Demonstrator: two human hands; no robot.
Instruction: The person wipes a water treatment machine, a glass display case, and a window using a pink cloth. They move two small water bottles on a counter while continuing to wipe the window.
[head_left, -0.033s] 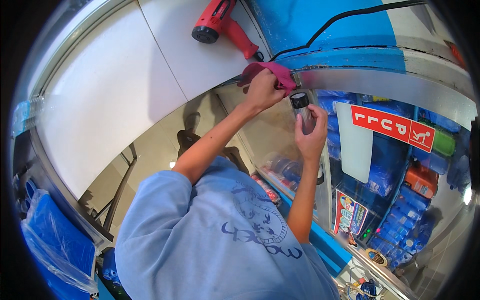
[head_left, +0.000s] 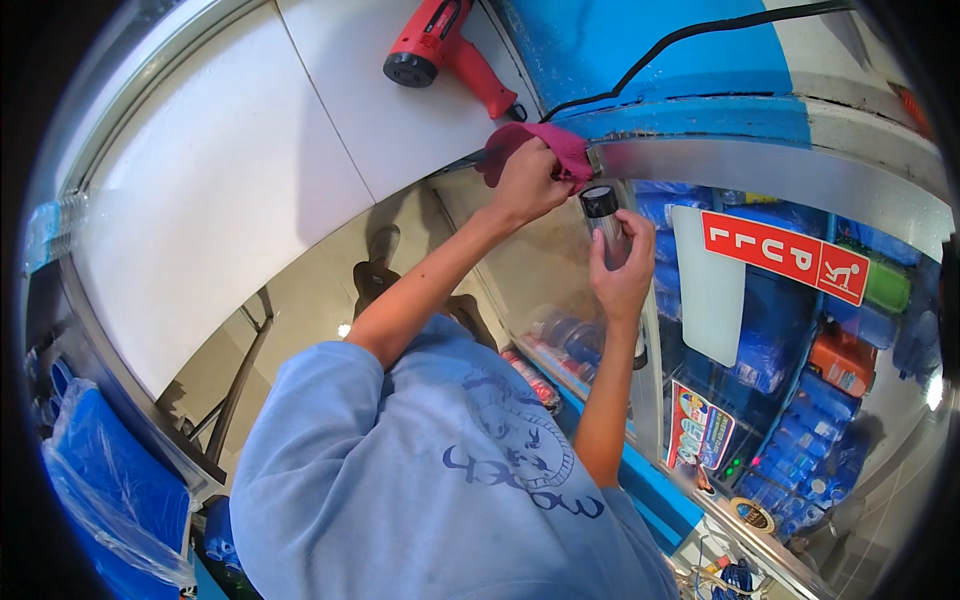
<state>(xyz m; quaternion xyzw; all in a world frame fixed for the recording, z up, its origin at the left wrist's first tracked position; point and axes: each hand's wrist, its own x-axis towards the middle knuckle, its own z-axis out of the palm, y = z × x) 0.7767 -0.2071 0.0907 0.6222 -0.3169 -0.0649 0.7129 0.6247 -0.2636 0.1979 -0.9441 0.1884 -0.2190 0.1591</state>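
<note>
My left hand (head_left: 528, 186) is closed on a crumpled pink cloth (head_left: 568, 150). The cloth presses against the metal top rail (head_left: 690, 160) of a glass door, near its left end. Just below and to the right, my right hand (head_left: 622, 262) wraps round a tubular door handle (head_left: 613, 232). That handle has a silvery shaft and a thick black end (head_left: 599, 201), which points up toward the cloth. Part of the shaft is hidden behind my fingers, and a dark lower end shows beside my right wrist. The fingertips of my left hand are partly buried in the cloth.
A red and black heat gun (head_left: 430, 50) lies on the white panelled surface (head_left: 210, 200) at upper left. A black cable (head_left: 690, 40) crosses the blue surface behind. Blue bottles and an orange container (head_left: 842, 357) show through the glass. Plastic-wrapped blue goods (head_left: 115, 480) stand at lower left.
The left part of the pink cloth has shifted slightly beside my left hand. My right hand keeps its place on the handle.
</note>
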